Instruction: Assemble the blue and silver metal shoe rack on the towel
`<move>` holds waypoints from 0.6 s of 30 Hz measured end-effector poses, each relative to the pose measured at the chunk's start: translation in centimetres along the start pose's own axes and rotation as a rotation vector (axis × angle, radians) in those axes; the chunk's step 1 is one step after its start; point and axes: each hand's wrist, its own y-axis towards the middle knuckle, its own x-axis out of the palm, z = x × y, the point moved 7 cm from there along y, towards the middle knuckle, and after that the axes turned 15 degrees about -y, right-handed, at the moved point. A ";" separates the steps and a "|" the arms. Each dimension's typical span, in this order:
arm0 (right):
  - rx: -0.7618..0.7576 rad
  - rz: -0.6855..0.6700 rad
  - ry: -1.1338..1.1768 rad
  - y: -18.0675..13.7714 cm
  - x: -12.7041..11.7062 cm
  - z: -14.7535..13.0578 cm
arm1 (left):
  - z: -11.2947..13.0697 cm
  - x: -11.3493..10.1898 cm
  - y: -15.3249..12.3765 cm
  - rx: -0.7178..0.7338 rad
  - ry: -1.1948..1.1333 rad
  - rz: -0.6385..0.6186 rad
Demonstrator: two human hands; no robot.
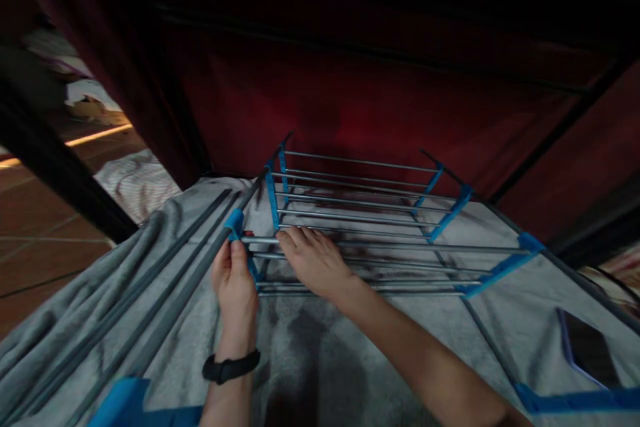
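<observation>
A metal drying rack [360,203] with grey rods and blue plastic joints stands in front of me in dim light. A grey towel [310,347] is draped over its near part. My left hand [234,280], with a black band on the wrist, is closed round the rack's left side bar just below a blue joint [234,221]. My right hand [313,260] lies on the rods beside it, fingers stretched flat and pointing left. It holds nothing.
A dark phone [587,347] lies on the towel at the right. A dark red fabric wall [400,93] rises behind the rack. Tiled floor [40,240] and a pale striped cloth [137,180] show at the left.
</observation>
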 end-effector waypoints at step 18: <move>0.052 -0.007 -0.014 0.2 0.1 1.1 | -0.2 0.3 -0.9 -0.098 0.008 0.002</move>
